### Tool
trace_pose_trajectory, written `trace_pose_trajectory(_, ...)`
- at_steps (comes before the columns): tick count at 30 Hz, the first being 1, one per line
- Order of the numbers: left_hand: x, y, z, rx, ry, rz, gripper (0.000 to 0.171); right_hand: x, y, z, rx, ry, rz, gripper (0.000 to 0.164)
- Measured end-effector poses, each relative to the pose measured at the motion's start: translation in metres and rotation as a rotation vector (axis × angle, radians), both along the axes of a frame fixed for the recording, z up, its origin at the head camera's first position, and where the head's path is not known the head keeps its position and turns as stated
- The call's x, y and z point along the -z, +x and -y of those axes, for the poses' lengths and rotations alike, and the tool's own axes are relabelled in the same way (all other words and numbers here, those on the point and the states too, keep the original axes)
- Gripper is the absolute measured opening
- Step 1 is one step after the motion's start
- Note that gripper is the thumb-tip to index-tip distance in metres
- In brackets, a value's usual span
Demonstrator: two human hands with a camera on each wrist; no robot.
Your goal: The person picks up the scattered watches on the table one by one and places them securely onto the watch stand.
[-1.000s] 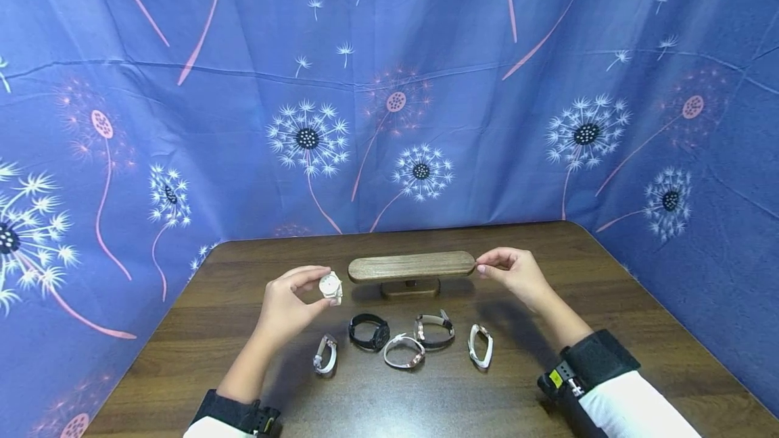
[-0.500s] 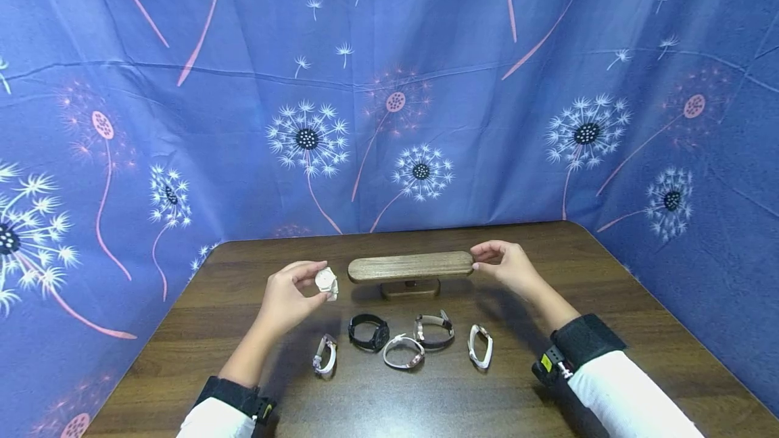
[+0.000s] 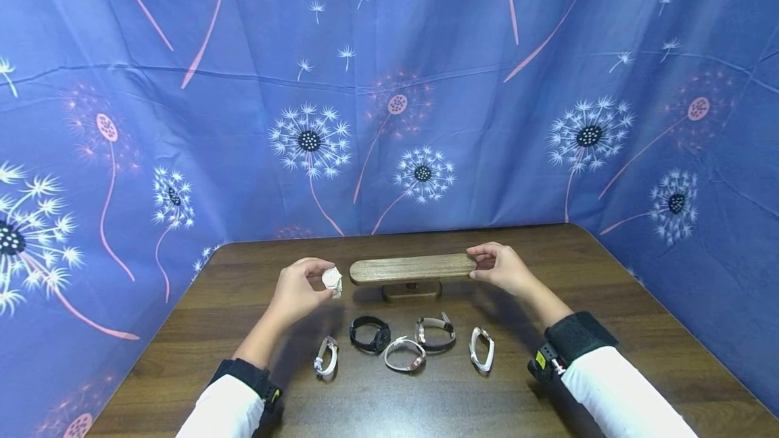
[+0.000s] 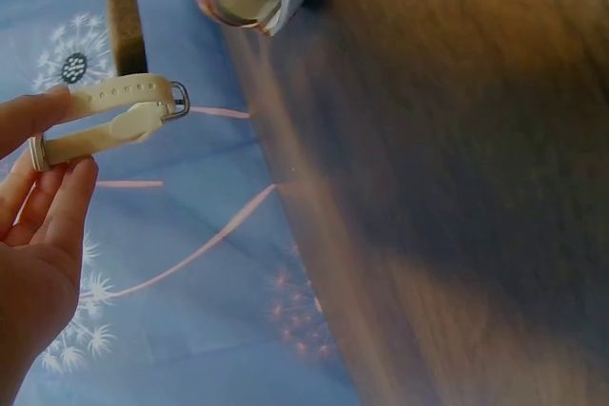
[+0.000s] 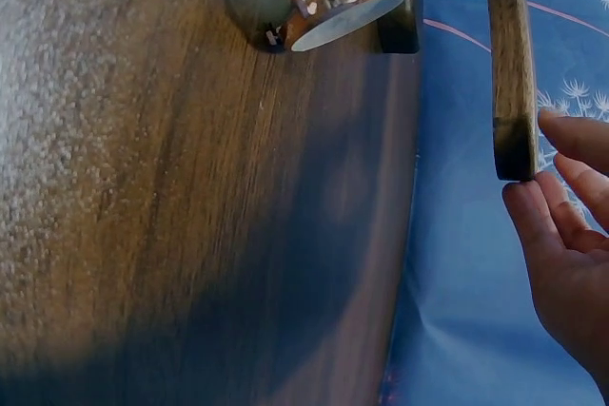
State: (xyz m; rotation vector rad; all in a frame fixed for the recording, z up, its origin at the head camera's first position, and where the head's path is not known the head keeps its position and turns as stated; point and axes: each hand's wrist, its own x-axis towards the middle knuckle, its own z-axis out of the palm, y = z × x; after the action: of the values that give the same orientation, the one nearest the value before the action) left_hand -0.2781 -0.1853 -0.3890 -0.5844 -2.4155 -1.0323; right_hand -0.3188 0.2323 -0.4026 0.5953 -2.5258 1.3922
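My left hand [image 3: 299,291] pinches a white wristwatch [image 3: 332,279], its dial facing up in the head view, just left of a wooden display stand. The left wrist view shows the watch's buckled cream strap [image 4: 124,92] between thumb and fingers. At the stand's other end my right hand [image 3: 502,268] grips the tip of the wooden bar [image 3: 414,268], one finger at the back edge and the thumb at the front. Close up, those fingertips touch the end of the bar [image 5: 514,73] in the right wrist view.
Several watches lie before the stand: a black one [image 3: 370,334], a white one [image 3: 404,355], a dark-and-pale one [image 3: 435,332], another white one [image 3: 481,350] at right and a pale one [image 3: 326,357] at left. A blue dandelion-print cloth [image 3: 389,120] hangs behind the table [image 3: 377,404].
My right hand has moved slightly left, from the bar's very tip to a fuller hold on its end. The left hand and its watch have shifted only a little.
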Motion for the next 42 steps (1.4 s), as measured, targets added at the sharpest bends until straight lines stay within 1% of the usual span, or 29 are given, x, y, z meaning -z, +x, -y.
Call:
trace_pose_trajectory(3, 0.002, -0.006, -0.003, 0.002, -0.01, 0.026, 0.048, 0.001, -0.002, 0.0, 0.005, 0.022, -0.001, 0.045)
trace_pose_trajectory(7, 0.001, -0.014, -0.008, 0.02, 0.01, 0.052, 0.049, 0.001, -0.003, 0.002, 0.014, 0.052, 0.004, 0.046)
trace_pose_trajectory(10, 0.001, -0.021, -0.011, 0.038, -0.003, 0.041, 0.047, 0.001, -0.003, 0.004, 0.019, 0.06, 0.007, 0.045)
trace_pose_trajectory(14, 0.001, -0.027, -0.013, 0.02, -0.054, 0.007, 0.044, 0.0, -0.004, 0.005, 0.02, 0.066, 0.009, 0.043)
trace_pose_trajectory(17, 0.0, -0.03, -0.014, 0.007, -0.051, 0.016, 0.044, 0.0, -0.005, 0.005, 0.013, 0.077, 0.014, 0.043)
trace_pose_trajectory(21, -0.001, -0.031, -0.016, 0.034, 0.005, 0.07, 0.043, 0.0, -0.005, 0.006, 0.016, 0.079, 0.024, 0.042)
trace_pose_trajectory(24, -0.002, -0.032, -0.018, 0.042, 0.029, 0.106, 0.042, -0.001, -0.007, 0.006, 0.024, 0.078, 0.027, 0.042)
trace_pose_trajectory(30, -0.002, -0.033, -0.023, 0.04, 0.024, 0.182, 0.04, -0.001, -0.007, 0.004, 0.029, 0.091, 0.035, 0.042)
trace_pose_trajectory(35, 0.001, -0.037, -0.027, 0.047, 0.003, 0.19, 0.04, 0.002, -0.008, 0.003, 0.016, 0.082, 0.049, 0.042)
trace_pose_trajectory(38, 0.004, -0.04, -0.028, 0.06, 0.007, 0.196, 0.041, 0.004, -0.008, 0.001, 0.024, 0.085, 0.058, 0.042)
trace_pose_trajectory(42, 0.006, -0.043, -0.03, 0.086, 0.033, 0.234, 0.043, 0.003, -0.008, 0.001, 0.033, 0.086, 0.064, 0.042)
